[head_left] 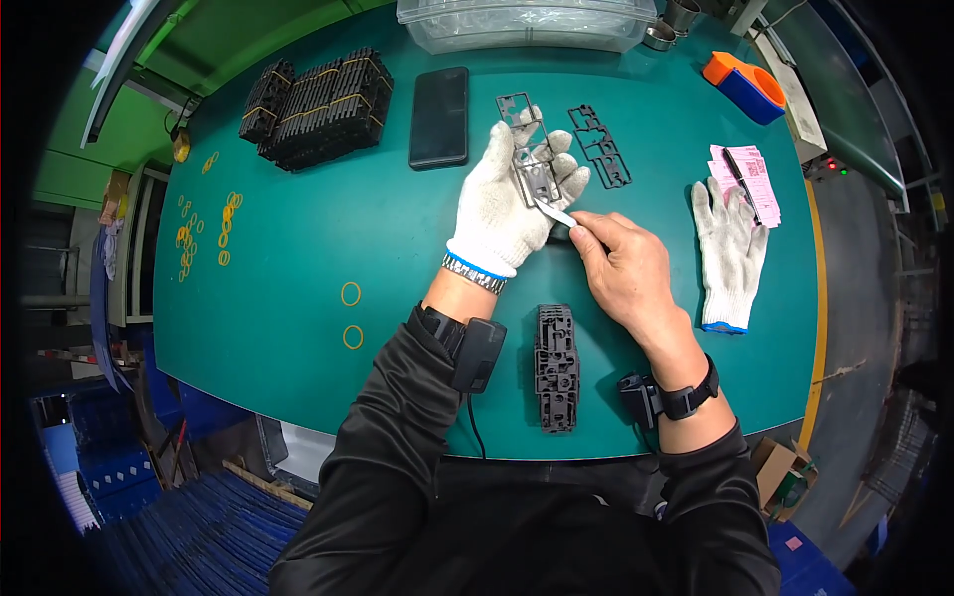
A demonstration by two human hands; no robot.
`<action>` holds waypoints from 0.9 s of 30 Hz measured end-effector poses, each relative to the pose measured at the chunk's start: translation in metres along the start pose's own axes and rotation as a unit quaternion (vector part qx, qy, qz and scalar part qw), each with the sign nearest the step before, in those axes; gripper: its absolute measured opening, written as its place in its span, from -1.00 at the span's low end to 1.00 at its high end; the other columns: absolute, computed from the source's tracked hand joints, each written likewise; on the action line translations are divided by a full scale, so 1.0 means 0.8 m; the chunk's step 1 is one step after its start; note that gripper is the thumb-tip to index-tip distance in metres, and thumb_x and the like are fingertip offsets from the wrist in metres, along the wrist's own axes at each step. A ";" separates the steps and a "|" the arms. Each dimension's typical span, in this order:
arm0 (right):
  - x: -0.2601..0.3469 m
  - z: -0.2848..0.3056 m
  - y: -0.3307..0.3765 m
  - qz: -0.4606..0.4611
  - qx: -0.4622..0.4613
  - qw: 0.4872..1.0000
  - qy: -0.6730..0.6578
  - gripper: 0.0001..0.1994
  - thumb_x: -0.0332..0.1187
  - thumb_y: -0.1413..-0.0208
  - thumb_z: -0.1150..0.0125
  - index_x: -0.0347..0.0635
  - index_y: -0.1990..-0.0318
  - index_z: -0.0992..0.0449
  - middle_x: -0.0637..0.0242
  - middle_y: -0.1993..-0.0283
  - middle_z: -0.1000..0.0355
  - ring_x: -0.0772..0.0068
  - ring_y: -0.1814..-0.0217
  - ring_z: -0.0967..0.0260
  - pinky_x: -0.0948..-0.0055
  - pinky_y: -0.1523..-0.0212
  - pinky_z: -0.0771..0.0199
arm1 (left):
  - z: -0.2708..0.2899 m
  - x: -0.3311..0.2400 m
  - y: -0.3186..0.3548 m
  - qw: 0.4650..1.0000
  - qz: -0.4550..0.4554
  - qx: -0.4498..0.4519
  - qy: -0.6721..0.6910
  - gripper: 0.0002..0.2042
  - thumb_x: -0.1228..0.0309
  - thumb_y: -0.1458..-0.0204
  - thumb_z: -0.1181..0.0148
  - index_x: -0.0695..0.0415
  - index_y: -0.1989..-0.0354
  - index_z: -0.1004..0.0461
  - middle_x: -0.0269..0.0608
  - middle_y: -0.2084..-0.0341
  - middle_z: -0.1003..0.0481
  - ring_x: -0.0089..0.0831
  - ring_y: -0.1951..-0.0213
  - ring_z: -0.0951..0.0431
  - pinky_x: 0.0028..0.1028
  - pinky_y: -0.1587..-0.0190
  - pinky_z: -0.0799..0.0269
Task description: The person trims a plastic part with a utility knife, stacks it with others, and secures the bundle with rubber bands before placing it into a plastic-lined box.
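My left hand (494, 211), in a white knit glove, grips a thin black plastic frame part (538, 179) with rectangular cut-outs, tilted across the palm and fingers. Bare, my right hand (631, 263) pinches a slim whitish blade-like tool (555, 213). The tool's tip meets the lower end of the part; its handle is hidden in my fingers. A similar black part (601, 147) lies flat just beyond my left fingertips. Closer to me, a stack of such parts (556, 368) rests between my forearms.
Rubber-banded bundles of black parts (333, 107) and a black phone (439, 119) lie far left of my hands, loose yellow rubber bands (228, 223) further left. A clear plastic bin (527, 28) stands at the back. Right: a spare glove (730, 263), pink papers (763, 184), an orange-blue dispenser (745, 87).
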State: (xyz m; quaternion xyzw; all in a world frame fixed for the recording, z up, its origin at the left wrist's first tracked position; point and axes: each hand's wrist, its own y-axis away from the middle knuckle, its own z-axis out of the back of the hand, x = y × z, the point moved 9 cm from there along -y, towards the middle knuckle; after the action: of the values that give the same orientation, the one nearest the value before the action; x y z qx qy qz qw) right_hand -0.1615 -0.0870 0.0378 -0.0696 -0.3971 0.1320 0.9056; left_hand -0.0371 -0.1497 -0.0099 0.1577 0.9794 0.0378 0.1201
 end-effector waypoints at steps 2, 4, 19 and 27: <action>0.000 0.000 0.000 0.001 -0.001 1.000 0.002 -0.79 -0.36 -0.26 -0.26 -0.20 0.03 -0.66 0.15 0.35 -0.53 0.13 0.38 -0.49 0.26 0.34 -0.44 | 0.000 0.000 0.000 1.000 -0.001 0.000 0.001 -0.62 0.02 -0.40 0.07 0.02 -0.13 -0.44 -0.02 0.12 -0.56 -0.14 0.18 -0.63 -0.02 -0.05 -0.60; -0.001 -0.001 0.000 0.004 -0.005 1.000 -0.006 -0.79 -0.36 -0.26 -0.26 -0.23 0.04 -0.65 0.14 0.35 -0.53 0.13 0.38 -0.50 0.26 0.34 -0.44 | 0.000 0.000 0.000 1.000 0.000 -0.001 0.002 -0.62 0.02 -0.40 0.08 0.02 -0.12 -0.45 -0.01 0.12 -0.56 -0.14 0.18 -0.63 -0.02 -0.05 -0.60; -0.008 -0.006 0.000 -0.012 0.000 1.000 -0.013 -0.79 -0.36 -0.27 -0.25 -0.28 0.05 -0.64 0.11 0.34 -0.54 0.15 0.39 -0.50 0.27 0.33 -0.45 | 0.000 -0.002 0.001 1.000 -0.007 -0.012 -0.006 -0.62 0.01 -0.40 0.08 0.02 -0.10 -0.45 -0.03 0.11 -0.55 -0.15 0.17 -0.61 -0.03 -0.06 -0.59; -0.007 -0.008 0.001 -0.014 -0.010 1.000 -0.009 -0.80 -0.37 -0.26 -0.26 -0.30 0.07 -0.65 0.09 0.33 -0.55 0.13 0.38 -0.51 0.27 0.33 -0.46 | 0.000 -0.001 0.001 1.000 -0.007 -0.010 -0.003 -0.63 0.01 -0.40 0.08 0.00 -0.10 -0.45 -0.04 0.12 -0.55 -0.16 0.18 -0.60 -0.03 -0.07 -0.58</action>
State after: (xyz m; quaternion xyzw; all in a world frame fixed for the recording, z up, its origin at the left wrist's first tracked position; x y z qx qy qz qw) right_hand -0.1609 -0.0884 0.0295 -0.0716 -0.4076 0.1164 0.9029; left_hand -0.0360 -0.1492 -0.0096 0.1499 0.9797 0.0459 0.1250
